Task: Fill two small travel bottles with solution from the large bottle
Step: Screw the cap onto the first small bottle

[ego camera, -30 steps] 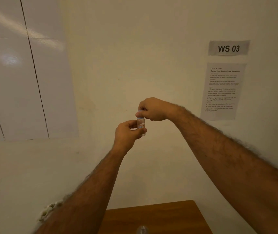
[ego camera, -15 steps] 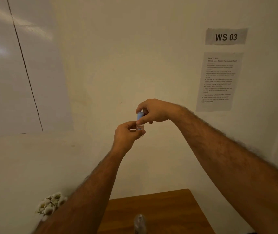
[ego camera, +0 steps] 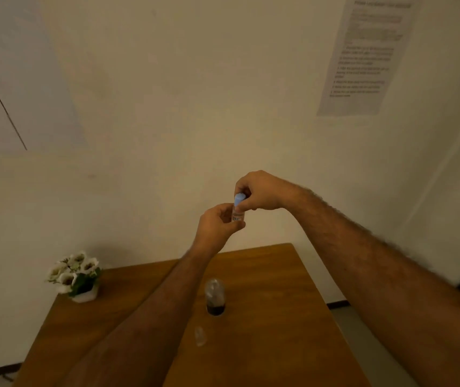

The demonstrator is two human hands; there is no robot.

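I see my left hand [ego camera: 217, 226] raised, gripping the small travel bottle [ego camera: 237, 216]; my right hand [ego camera: 259, 191] arches above, pinching its blue cap [ego camera: 238, 199].

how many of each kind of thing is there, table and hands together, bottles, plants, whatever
small travel bottles: 2, one with a blue cap held in both hands, one on the wooden table
large bottles: 1
potted flowers: 1
total: 4
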